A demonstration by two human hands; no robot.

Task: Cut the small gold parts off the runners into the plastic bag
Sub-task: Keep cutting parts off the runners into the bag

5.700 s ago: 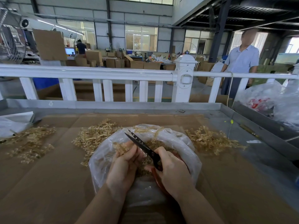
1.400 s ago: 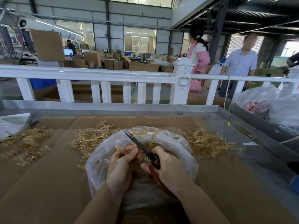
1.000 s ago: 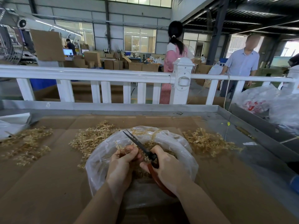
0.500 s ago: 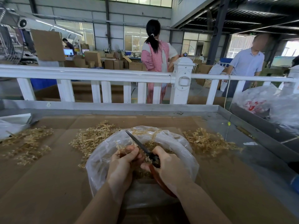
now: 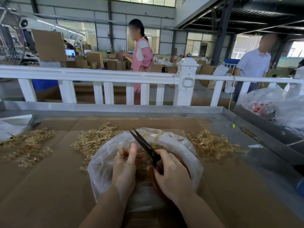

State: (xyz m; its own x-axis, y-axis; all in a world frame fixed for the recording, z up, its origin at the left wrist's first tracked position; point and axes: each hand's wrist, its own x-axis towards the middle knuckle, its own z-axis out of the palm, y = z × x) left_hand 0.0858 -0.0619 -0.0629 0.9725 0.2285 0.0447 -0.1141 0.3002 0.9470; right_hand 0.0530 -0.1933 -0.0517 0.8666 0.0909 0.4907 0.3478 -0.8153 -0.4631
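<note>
My bench is a metal tray (image 5: 164, 111) lined with cardboard (image 5: 49, 186). On it: clear plastic bag (image 5: 189, 150) near centre; gold runner piles far left (image 5: 28, 145), centre-left (image 5: 95, 140), right (image 5: 212, 144); another bag (image 5: 9, 130) far left.

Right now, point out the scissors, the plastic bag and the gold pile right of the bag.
scissors (image 5: 144, 144), head view, on the dark blade.
plastic bag (image 5: 189, 146), head view, on its right rim.
gold pile (image 5: 212, 144), head view, on the heap's middle.
</note>
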